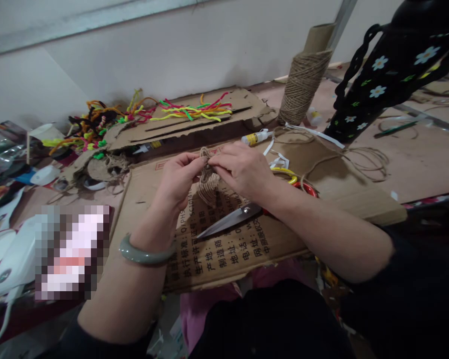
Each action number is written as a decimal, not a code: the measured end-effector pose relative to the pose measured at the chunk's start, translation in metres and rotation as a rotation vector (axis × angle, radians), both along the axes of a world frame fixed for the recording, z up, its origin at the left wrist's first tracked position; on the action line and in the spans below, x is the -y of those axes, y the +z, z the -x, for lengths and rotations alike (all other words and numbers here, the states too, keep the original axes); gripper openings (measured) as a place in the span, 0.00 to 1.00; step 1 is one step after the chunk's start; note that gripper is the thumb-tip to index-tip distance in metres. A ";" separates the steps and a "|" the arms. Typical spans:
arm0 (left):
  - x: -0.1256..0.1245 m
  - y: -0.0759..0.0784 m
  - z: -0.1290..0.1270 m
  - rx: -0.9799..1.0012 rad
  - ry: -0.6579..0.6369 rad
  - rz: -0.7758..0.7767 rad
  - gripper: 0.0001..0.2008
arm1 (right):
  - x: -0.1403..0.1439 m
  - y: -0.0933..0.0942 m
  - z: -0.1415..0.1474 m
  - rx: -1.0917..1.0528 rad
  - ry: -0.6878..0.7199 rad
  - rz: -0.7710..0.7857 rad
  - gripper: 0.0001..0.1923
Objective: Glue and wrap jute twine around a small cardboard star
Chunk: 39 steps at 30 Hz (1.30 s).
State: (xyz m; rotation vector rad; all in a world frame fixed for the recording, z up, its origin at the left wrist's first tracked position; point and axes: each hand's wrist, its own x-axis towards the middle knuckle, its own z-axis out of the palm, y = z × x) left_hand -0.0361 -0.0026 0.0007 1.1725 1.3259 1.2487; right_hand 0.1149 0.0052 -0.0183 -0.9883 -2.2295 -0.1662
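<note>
Both hands (213, 174) hold twine piece (208, 187) upright.

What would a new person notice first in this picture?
At the centre, the left hand and right hand pinch a small twine piece over a printed cardboard sheet. Open scissors lie just under the right hand. Bright pipe cleaners lie behind, and a twine cone stands at the upper right.
</note>
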 end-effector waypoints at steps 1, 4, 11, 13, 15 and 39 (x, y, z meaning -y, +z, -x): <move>0.000 0.000 0.000 0.011 -0.006 0.002 0.07 | 0.000 0.000 0.000 0.008 -0.003 -0.006 0.13; 0.000 -0.001 0.001 0.037 -0.023 0.010 0.08 | 0.000 0.000 -0.001 0.012 -0.009 -0.017 0.13; -0.002 -0.003 0.001 0.061 -0.010 0.019 0.09 | 0.000 -0.001 -0.001 0.006 -0.012 -0.024 0.13; -0.002 -0.003 0.001 0.054 0.008 0.017 0.09 | 0.000 -0.001 -0.001 -0.015 -0.002 -0.017 0.13; -0.002 -0.003 0.001 0.060 0.028 0.006 0.08 | -0.001 0.000 -0.001 -0.059 0.013 -0.004 0.13; 0.001 0.000 -0.002 0.088 0.004 -0.062 0.05 | -0.015 0.002 -0.001 -0.660 0.122 0.551 0.11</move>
